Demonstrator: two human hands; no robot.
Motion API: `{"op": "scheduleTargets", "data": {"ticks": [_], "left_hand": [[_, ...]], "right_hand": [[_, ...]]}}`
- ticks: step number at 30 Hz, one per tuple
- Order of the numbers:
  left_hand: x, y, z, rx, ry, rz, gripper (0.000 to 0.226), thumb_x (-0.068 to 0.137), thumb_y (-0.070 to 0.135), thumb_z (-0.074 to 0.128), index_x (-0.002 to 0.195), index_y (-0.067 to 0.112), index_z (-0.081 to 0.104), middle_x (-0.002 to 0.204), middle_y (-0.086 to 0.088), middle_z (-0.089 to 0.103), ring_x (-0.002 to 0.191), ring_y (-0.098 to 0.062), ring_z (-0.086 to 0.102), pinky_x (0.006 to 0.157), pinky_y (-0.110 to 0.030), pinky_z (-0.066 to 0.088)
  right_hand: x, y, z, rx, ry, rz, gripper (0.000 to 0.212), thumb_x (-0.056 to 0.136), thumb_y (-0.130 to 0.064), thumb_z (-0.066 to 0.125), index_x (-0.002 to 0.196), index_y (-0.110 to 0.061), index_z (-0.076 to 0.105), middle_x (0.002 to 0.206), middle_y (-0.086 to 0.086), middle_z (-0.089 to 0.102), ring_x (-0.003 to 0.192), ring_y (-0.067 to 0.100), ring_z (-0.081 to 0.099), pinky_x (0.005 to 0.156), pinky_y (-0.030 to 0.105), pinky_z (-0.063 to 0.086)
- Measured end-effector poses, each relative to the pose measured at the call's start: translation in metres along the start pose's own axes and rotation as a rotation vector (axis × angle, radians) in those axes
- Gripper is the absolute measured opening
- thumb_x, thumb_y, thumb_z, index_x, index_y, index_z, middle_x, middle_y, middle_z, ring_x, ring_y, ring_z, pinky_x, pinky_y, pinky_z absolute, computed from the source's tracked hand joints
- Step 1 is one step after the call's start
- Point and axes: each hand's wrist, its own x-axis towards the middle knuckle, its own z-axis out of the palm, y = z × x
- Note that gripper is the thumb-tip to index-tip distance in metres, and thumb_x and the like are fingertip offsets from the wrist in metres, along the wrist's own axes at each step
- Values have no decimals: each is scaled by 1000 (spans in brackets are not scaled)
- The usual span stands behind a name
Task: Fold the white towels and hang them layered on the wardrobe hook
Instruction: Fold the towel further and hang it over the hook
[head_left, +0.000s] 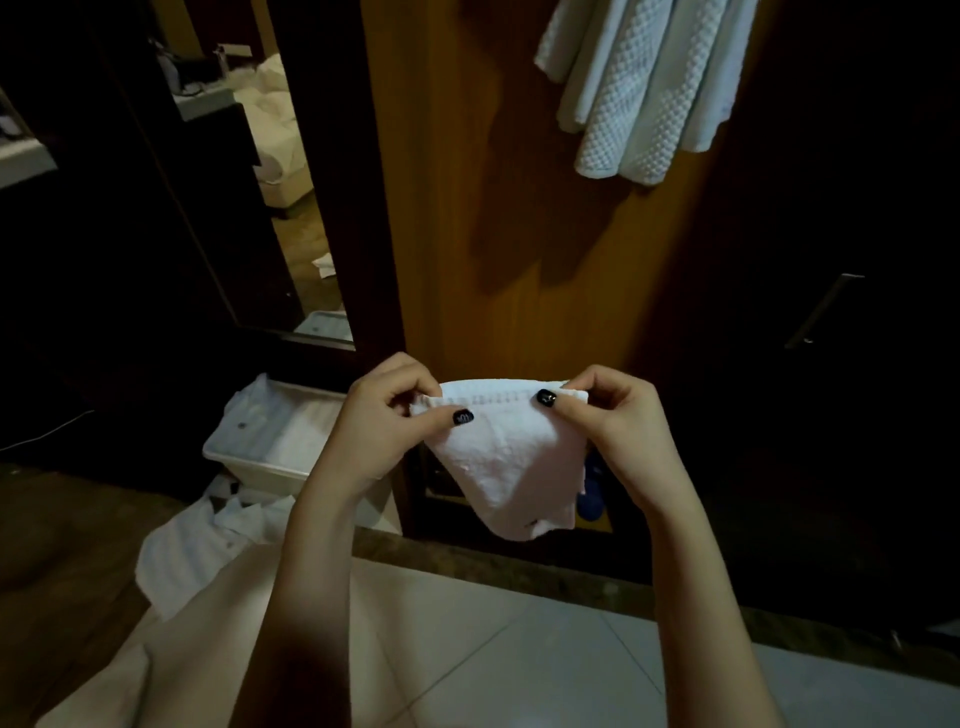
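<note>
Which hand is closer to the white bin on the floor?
Left. The left hand is just right of the bin; the right hand is farther right, beyond the towel.

No readable text, labels, brands or numbers, marks along the hem of the small white towel (511, 457) illegible

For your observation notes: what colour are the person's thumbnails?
Black thumbnails, seen best in the head view.

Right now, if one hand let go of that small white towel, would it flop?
Probably: the small white towel sags to a limp point below the edge pinched by the left hand and right hand. It seems light, since fingertip pinches alone carry it.
</note>
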Motion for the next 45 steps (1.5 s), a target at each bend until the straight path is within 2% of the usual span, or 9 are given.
{"op": "scheduleTargets", "data": {"ticks": [8,15,20,25,30,33,39,42,45], "left_hand": [[3,1,39,-217,35,-133,24,78,9,75,63,9,57,87,8,70,86,-5,63,76,-20,47],[5,10,44,-282,83,-115,32,75,26,73,72,-2,58,71,2,60,71,-8,55,64,-19,44],[4,9,42,-185,101,-114,33,78,30,76,75,4,56,74,-25,48,70,-17,44,63,-30,33],[3,18,47,-123,68,-61,23,84,36,66,72,24,52,68,13,48,65,1,42,59,-11,32],[-1,21,53,-58,71,-53,23,91,15,66,76,25,53,66,15,49,62,2,43,60,-12,34],[-3,27,49,64,-6,-130,16,90,24,68,92,38,63,65,6,54,62,-2,49,61,-12,38],[-9,53,53,203,-131,-208,40,85,33,71,124,37,64,96,33,67,69,18,56,62,-8,39],[-13,61,64,75,-225,-285,42,87,28,71,128,32,62,100,22,70,51,6,59,49,-12,44],[-16,64,70,71,-262,-310,16,88,17,68,102,22,73,71,11,70,56,-10,66,54,-18,50]], "right_hand": [[-7,9,-43,-44,-118,64,19,80,-17,80,67,-21,68,71,-4,68,67,7,62,59,17,47],[-13,6,-52,-62,-187,65,17,89,-12,70,74,-15,63,64,-12,65,58,-2,58,55,11,43],[-13,4,-47,-170,-142,-42,21,98,-19,58,78,-13,54,66,-17,54,62,-1,48,57,12,37],[-13,3,-42,-232,-55,-134,22,102,-24,50,83,-15,48,69,-11,44,62,9,40,54,18,33],[-14,4,-40,-202,28,-178,20,101,-16,51,83,-10,46,65,-14,40,56,2,34,52,14,31],[-17,5,-42,-218,37,-174,15,101,-17,49,87,-23,50,66,-6,45,56,5,38,50,20,32],[-23,4,-42,-261,-39,-183,16,98,-13,55,87,-22,62,85,-11,64,77,3,57,69,15,43],[-26,2,-40,-290,-130,-195,18,97,-12,56,88,-24,63,89,-12,65,85,5,61,76,15,45],[-30,2,-46,-278,-173,-162,19,96,-10,57,87,-25,65,90,-13,66,86,2,61,75,12,45]]}}
